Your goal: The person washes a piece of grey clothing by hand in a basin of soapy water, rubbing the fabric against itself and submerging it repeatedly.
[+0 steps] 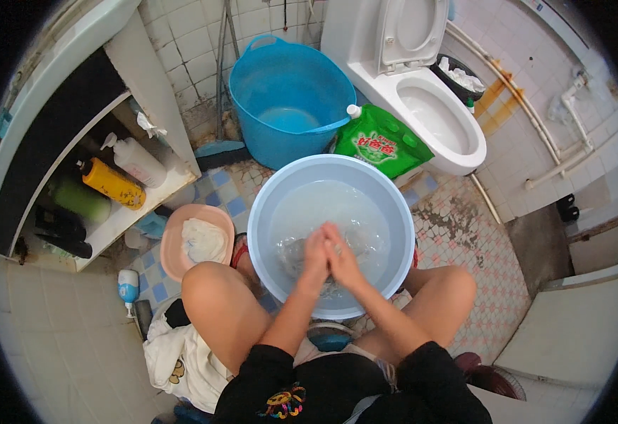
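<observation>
A light-blue round basin [263,283] stands on the floor between my knees, holding cloudy, rippling water [323,201]. My left hand [314,253] and my right hand [343,260] are pressed together, palm to palm, over the middle of the basin. Their fingertips are smeared by motion. Whatever may be between the palms is hidden. A greyish, wet-looking patch [291,256] shows in the water beside my left hand; I cannot tell if it is cloth or foam.
Beyond the basin stand a blue tub [287,141], a green detergent pouch [383,145] and a toilet [439,120]. A pink basin [167,244] with white cloth [204,240] sits at left. Bottles [114,182] fill a shelf. White clothing [181,357] lies by my left leg.
</observation>
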Action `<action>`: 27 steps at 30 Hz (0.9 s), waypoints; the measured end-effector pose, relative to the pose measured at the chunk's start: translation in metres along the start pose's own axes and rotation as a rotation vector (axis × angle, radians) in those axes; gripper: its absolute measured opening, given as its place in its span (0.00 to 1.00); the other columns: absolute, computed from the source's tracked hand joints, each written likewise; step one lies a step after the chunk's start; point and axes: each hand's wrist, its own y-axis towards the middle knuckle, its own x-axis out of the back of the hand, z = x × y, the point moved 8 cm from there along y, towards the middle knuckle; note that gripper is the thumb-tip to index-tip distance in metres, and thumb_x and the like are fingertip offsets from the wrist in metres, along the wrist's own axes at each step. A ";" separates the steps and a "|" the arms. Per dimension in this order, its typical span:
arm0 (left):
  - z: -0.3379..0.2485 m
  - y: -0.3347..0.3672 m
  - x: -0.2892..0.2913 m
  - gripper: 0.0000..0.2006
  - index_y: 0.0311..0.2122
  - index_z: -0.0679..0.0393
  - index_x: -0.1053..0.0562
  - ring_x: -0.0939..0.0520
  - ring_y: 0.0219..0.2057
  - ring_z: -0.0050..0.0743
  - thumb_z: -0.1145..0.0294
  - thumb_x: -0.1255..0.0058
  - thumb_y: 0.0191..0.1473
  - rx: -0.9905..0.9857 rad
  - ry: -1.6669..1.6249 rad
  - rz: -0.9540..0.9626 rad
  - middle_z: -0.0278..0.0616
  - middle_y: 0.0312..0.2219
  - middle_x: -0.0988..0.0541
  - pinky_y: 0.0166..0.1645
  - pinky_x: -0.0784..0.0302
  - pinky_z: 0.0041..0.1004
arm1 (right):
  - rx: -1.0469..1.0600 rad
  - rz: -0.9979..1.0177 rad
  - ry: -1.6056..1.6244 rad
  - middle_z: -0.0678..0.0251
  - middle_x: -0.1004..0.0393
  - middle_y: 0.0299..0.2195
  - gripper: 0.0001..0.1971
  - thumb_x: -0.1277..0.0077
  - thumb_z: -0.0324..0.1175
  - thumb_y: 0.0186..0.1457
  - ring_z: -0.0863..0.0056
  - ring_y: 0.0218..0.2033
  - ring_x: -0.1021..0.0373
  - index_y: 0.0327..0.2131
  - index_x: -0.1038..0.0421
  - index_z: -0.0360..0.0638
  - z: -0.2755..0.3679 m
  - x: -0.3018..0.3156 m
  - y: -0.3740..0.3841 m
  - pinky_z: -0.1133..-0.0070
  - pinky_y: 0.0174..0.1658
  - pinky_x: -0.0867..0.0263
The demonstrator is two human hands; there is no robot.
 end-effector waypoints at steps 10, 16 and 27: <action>0.002 -0.006 0.002 0.14 0.43 0.62 0.34 0.30 0.40 0.29 0.65 0.65 0.55 -0.002 0.039 -0.029 0.39 0.38 0.29 0.45 0.34 0.29 | 0.092 -0.010 0.046 0.55 0.46 0.54 0.23 0.66 0.42 0.56 0.63 0.57 0.52 0.52 0.43 0.40 -0.004 -0.001 0.000 0.71 0.58 0.59; 0.023 -0.024 -0.025 0.15 0.42 0.66 0.33 0.28 0.37 0.26 0.66 0.66 0.56 0.052 0.113 0.091 0.40 0.37 0.28 0.42 0.33 0.26 | 0.121 -0.245 -0.228 0.56 0.39 0.50 0.22 0.66 0.40 0.56 0.61 0.55 0.49 0.51 0.43 0.39 -0.019 0.058 0.028 0.71 0.56 0.55; -0.005 0.005 0.007 0.16 0.44 0.66 0.35 0.27 0.40 0.33 0.67 0.67 0.55 0.043 -0.033 -0.058 0.46 0.40 0.29 0.45 0.32 0.30 | -0.187 -0.035 0.098 0.54 0.36 0.46 0.22 0.66 0.41 0.57 0.68 0.48 0.39 0.48 0.41 0.35 0.016 0.018 0.001 0.76 0.50 0.44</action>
